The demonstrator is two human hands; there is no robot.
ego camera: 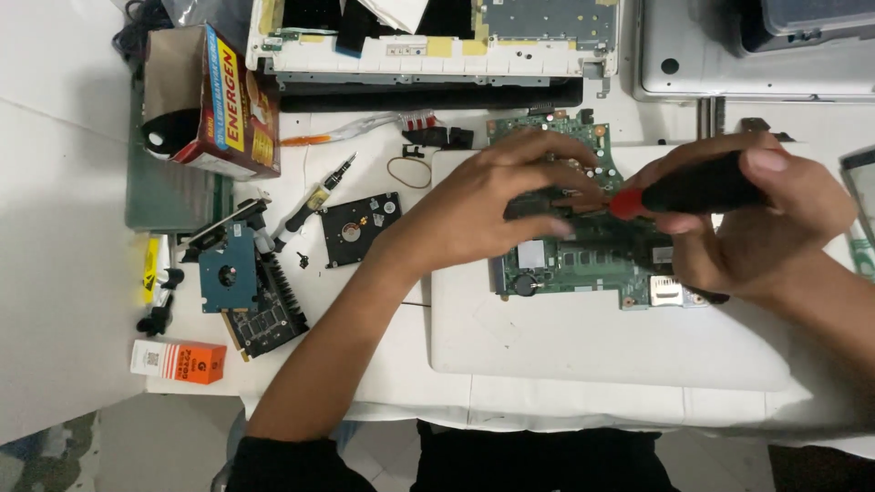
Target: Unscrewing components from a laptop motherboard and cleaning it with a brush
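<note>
Green circuit board [583, 260] flat; right hand [756, 228] grips black-red screwdriver [693, 189].

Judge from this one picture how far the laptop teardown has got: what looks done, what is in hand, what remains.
Done: the green motherboard lies out of its case on a white panel, and two hard drives sit loose to the left.

In hand: the left hand steadies the board while the right hand holds a black-and-red screwdriver against it.

Left: parts still sit on the board; how many screws remain cannot be told.
</note>
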